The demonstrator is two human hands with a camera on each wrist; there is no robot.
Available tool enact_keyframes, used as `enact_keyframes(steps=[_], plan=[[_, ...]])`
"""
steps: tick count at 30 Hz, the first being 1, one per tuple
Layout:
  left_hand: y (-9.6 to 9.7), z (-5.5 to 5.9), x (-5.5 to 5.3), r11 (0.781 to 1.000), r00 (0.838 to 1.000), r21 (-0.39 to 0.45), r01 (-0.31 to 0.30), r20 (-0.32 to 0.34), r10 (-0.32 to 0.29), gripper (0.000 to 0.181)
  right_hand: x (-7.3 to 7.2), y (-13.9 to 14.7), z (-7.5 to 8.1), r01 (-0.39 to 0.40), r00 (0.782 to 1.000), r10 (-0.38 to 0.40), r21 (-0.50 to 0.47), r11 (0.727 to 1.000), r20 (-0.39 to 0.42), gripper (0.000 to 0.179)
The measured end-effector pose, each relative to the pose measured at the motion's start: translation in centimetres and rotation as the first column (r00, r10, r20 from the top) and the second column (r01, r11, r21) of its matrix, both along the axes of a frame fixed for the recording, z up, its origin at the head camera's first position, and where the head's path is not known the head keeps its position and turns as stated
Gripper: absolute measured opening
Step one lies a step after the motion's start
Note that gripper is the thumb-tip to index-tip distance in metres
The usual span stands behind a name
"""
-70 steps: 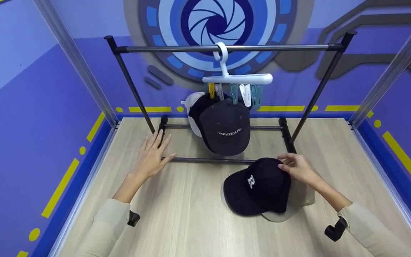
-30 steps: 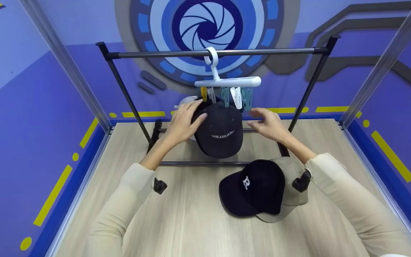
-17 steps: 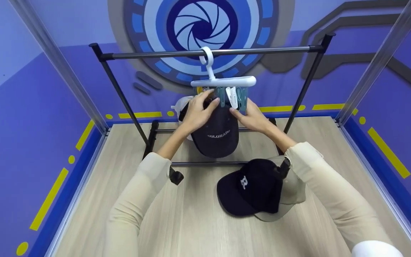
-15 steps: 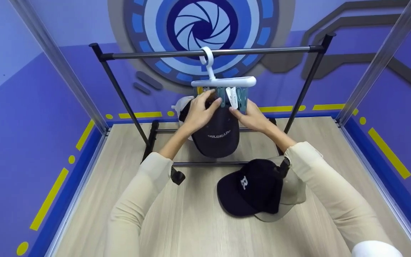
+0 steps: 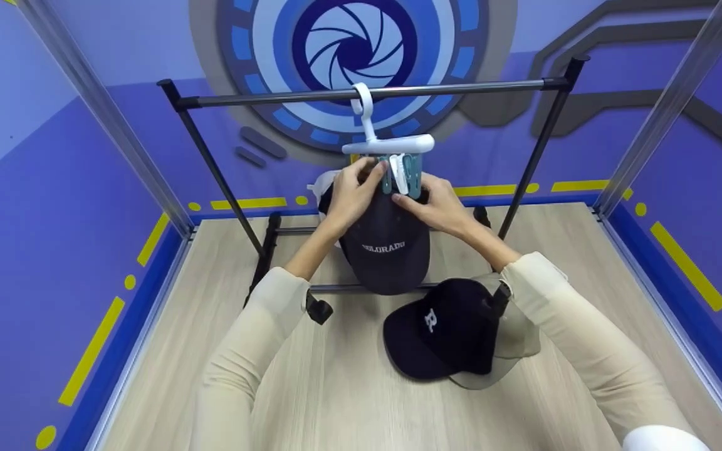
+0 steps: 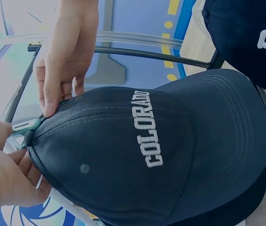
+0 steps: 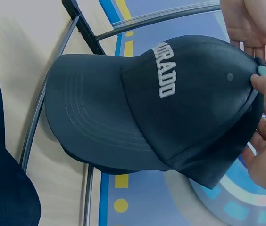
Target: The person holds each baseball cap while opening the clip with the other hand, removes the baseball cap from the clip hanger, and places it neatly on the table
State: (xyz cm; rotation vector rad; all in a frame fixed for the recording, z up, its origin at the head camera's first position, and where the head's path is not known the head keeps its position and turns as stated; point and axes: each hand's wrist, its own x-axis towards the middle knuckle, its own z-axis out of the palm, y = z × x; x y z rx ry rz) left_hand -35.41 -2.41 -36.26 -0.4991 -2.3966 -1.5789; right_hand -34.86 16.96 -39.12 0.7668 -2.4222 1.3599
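Note:
A dark baseball cap (image 5: 386, 250) lettered COLORADO hangs brim down under a white clip hanger (image 5: 392, 145). At the cap's upper edge, my left hand (image 5: 350, 199) pinches a green clothespin (image 6: 25, 127) between thumb and fingers. My right hand (image 5: 439, 207) grips the crown's edge, thumb in front and fingers behind, as the right wrist view shows. More green pegs and a white clothespin (image 5: 398, 174) hang between the hands. Behind this cap hangs a white cap (image 5: 323, 181), mostly hidden.
The hanger hooks over the top bar (image 5: 474, 89) of a dark metal rack. On the wood table (image 5: 336, 388), a black cap (image 5: 455, 329) with a white R overlaps a beige cap (image 5: 517, 332). Blue printed walls (image 5: 35, 250) enclose the sides and back.
Both hands have left the rack and table caps for the hanging cap, the left now on a clothespin. Lately the hanger has swivelled, and the COLORADO cap has shifted slightly down and right.

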Motion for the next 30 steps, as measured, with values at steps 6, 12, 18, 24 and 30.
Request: enact_keyframes(steps=[6, 12, 18, 24, 30], plan=[[-0.3, 0.1, 0.1, 0.996, 0.998, 0.088, 0.021, 0.051, -0.025, 0.033, 0.3, -0.4, 0.5, -0.029, 0.999, 0.028, 0.023, 0.999, 0.032, 0.029], [-0.8, 0.5, 0.3, 0.993, 0.996, 0.117, -0.015, 0.093, 0.004, 0.033, 0.7, -1.2, 0.9, -0.038, 0.999, 0.038, 0.047, 0.998, 0.014, 0.027], [-1.1, 1.3, 0.4, 0.987, 0.966, 0.121, -0.106, 0.248, 0.073, 0.037, 1.4, -1.4, 1.3, -0.024, 1.0, 0.024, 0.06, 0.998, 0.01, 0.019], [-0.9, 1.6, 0.3, 0.982, 0.957, 0.146, -0.119, 0.281, 0.074, 0.033, 1.8, -1.3, 1.4, -0.017, 1.0, 0.015, 0.067, 0.998, 0.022, 0.014], [-0.8, 1.8, 0.5, 0.981, 0.964, 0.164, -0.106, 0.261, 0.06, 0.031, 2.3, -1.1, 1.0, -0.023, 1.0, 0.022, 0.14, 0.99, 0.009, 0.016]])
